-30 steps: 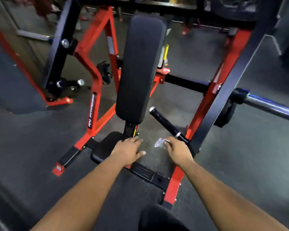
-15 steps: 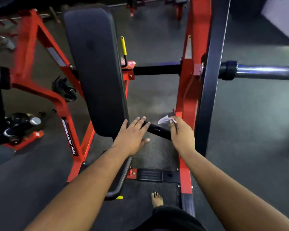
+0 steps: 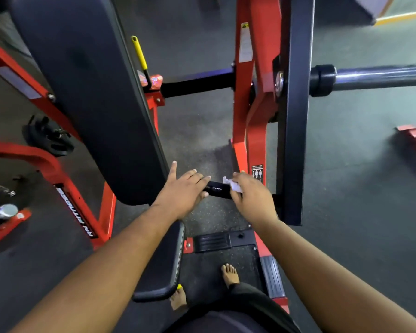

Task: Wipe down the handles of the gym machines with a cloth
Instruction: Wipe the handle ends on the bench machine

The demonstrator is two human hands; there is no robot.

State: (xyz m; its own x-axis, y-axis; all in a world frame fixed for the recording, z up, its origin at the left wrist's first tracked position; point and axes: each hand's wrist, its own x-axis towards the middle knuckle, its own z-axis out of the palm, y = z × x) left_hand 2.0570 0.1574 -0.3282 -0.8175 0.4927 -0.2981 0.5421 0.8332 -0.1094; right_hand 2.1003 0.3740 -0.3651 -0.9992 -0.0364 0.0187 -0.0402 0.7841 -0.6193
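Mostly hidden: black handle (image 3: 217, 189) btwn left hand (image 3: 183, 191), fingers straight, and right hand (image 3: 252, 198) pinching white cloth (image 3: 231, 185).

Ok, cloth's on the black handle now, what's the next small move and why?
Probably slide the right hand with the white cloth along the black handle toward the left hand. The cloth sits near the frame end, the stretch between the hands looks uncovered, and the left hand's straight fingers rest on the free end, seemingly steadying it.
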